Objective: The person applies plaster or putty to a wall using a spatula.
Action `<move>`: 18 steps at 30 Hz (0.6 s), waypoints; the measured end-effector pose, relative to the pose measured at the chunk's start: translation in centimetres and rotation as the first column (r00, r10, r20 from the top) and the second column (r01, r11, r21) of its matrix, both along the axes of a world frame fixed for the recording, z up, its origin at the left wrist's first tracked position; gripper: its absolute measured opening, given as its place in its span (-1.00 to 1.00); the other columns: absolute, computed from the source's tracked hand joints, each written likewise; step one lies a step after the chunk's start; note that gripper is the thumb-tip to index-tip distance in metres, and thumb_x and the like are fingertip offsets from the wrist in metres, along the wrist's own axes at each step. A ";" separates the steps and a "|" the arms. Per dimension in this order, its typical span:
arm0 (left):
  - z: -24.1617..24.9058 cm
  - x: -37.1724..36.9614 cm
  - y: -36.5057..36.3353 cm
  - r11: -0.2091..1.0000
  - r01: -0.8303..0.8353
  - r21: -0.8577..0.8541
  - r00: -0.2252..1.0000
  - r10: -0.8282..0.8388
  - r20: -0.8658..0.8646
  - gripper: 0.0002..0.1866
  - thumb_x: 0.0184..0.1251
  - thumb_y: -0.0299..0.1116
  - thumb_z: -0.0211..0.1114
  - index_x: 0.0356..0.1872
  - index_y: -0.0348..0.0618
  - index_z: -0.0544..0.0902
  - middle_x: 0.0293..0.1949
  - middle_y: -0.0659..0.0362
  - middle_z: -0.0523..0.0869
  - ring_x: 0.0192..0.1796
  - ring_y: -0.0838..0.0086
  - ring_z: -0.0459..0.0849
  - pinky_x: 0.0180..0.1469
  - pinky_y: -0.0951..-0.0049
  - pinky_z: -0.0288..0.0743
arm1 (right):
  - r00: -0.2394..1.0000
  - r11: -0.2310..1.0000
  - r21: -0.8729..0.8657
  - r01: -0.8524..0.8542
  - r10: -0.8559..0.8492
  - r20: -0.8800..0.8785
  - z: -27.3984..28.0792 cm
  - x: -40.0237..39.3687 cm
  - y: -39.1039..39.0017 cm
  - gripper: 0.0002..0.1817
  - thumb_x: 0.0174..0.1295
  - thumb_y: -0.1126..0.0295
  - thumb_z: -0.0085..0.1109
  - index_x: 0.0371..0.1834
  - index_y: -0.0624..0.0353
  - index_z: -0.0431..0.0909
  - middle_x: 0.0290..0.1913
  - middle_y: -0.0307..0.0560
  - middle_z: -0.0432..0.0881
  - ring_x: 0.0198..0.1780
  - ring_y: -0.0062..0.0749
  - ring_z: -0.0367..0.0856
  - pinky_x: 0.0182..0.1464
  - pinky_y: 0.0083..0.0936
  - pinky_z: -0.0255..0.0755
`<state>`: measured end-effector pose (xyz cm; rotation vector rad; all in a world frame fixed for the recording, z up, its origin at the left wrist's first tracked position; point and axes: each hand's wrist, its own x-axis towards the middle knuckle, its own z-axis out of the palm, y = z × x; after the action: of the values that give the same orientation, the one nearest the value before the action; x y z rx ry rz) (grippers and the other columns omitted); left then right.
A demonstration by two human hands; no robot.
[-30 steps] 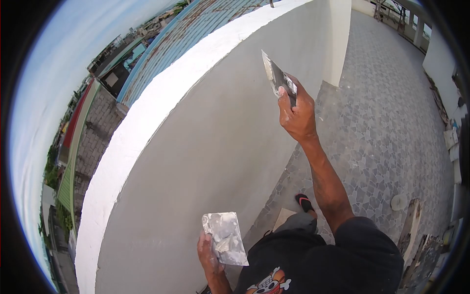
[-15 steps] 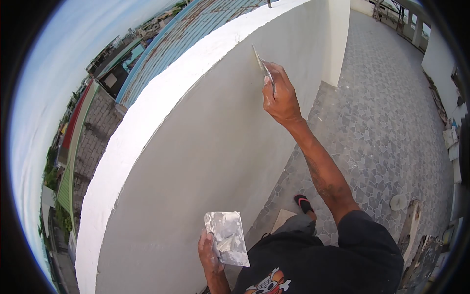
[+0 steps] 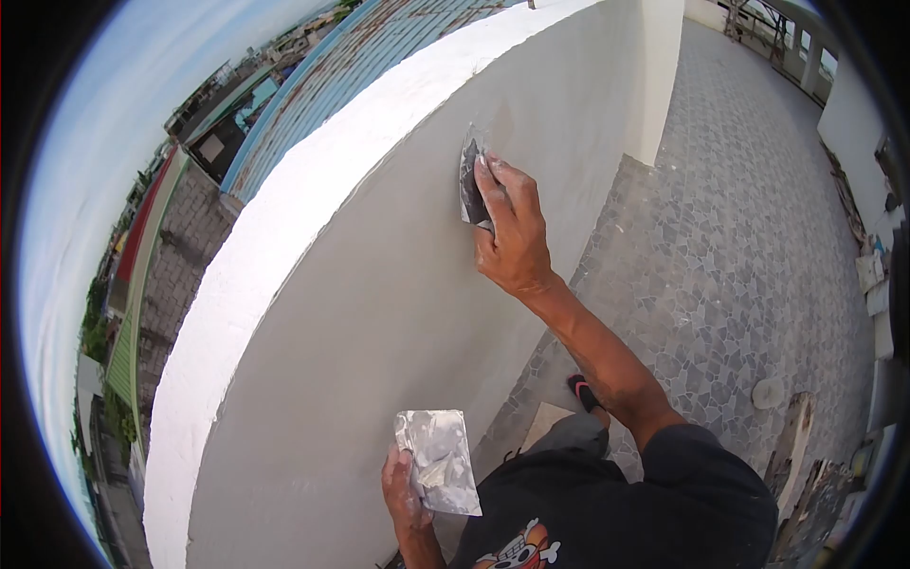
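Note:
My right hand is closed on a putty knife, a thin wide blade smeared with pale filler. Its blade lies against the grey wall, in the upper part of that surface. Low in the view, my left hand grips a flat square plate by its left edge. Whitish putty is spread over the plate, with a small lump near its middle. A wet-looking patch shows on the wall just right of the putty knife.
The wall has a white top edge, with a blue corrugated roof beyond it. On the right lies a stone-patterned tiled floor. A wooden plank and a round pale object rest at lower right.
My right hand has come down and left, and the putty knife has turned from edge-on to lying against the wall. My left hand and the plate are almost still.

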<state>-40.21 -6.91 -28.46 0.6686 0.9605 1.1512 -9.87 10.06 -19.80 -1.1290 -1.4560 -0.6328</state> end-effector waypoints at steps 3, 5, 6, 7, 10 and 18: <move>0.3 0.0 0.1 0.999 0.027 0.020 0.999 -0.028 0.017 -0.60 0.44 -0.26 0.16 0.11 -0.40 0.48 -0.10 0.06 0.66 -0.12 0.39 0.70 -0.08 0.40 0.64 | 0.998 0.999 0.008 -0.032 0.031 0.045 -1.3 -2.1 -1.3 -0.31 -0.15 0.78 0.03 0.24 0.41 0.46 0.16 0.12 0.44 0.28 0.02 0.43 0.29 -0.13 0.38; 0.8 0.2 0.2 0.999 0.032 0.026 0.999 -0.032 0.017 -0.59 0.44 -0.26 0.15 0.12 -0.41 0.48 -0.09 0.05 0.66 -0.12 0.38 0.71 -0.09 0.39 0.65 | 0.991 0.994 -0.002 -0.105 0.105 0.083 -1.7 -2.8 -2.5 -0.30 -0.16 0.80 0.02 0.24 0.40 0.47 0.16 0.13 0.45 0.27 0.02 0.43 0.29 -0.14 0.39; 1.0 0.3 0.2 0.999 0.036 0.030 0.999 -0.036 0.018 -0.58 0.44 -0.26 0.15 0.12 -0.41 0.47 -0.09 0.04 0.66 -0.12 0.37 0.71 -0.09 0.38 0.65 | 0.977 0.987 -0.010 -0.160 0.160 0.139 -1.2 -2.2 -3.4 -0.31 -0.11 0.81 0.02 0.25 0.40 0.45 0.17 0.15 0.45 0.23 0.03 0.47 0.24 -0.17 0.45; 1.1 0.4 0.3 0.998 0.042 0.039 0.999 -0.043 0.022 -0.58 0.43 -0.26 0.15 0.13 -0.41 0.47 -0.08 0.04 0.66 -0.12 0.37 0.71 -0.09 0.38 0.65 | 0.984 0.987 -0.008 -0.160 0.161 0.075 -0.8 -1.5 -3.9 -0.32 -0.09 0.81 0.02 0.26 0.40 0.44 0.17 0.15 0.46 0.21 0.03 0.48 0.20 -0.19 0.48; 1.4 0.6 0.2 0.998 0.041 0.050 0.999 -0.042 0.030 -0.58 0.43 -0.27 0.15 0.14 -0.42 0.46 -0.08 0.03 0.66 -0.13 0.36 0.72 -0.10 0.38 0.66 | 0.982 0.996 -0.015 -0.085 0.081 -0.171 -0.3 1.3 -3.3 -0.43 0.13 0.74 0.00 0.30 0.38 0.39 0.18 0.14 0.47 0.15 0.00 0.53 0.06 -0.29 0.54; 0.3 0.1 -0.1 0.999 0.014 0.038 1.000 -0.014 0.016 -0.56 0.42 -0.29 0.15 0.16 -0.43 0.46 -0.05 0.01 0.66 -0.12 0.34 0.72 -0.10 0.36 0.67 | 0.909 0.973 -0.203 -0.111 0.017 -0.416 1.8 4.8 0.8 -0.68 0.43 0.52 -0.11 0.18 0.39 0.45 0.16 0.13 0.49 0.07 -0.04 0.56 0.14 -0.32 0.45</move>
<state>-40.15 -6.97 -28.19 0.6942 0.9210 1.1629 -5.02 10.90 -18.00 -1.2919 -1.2083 -0.1656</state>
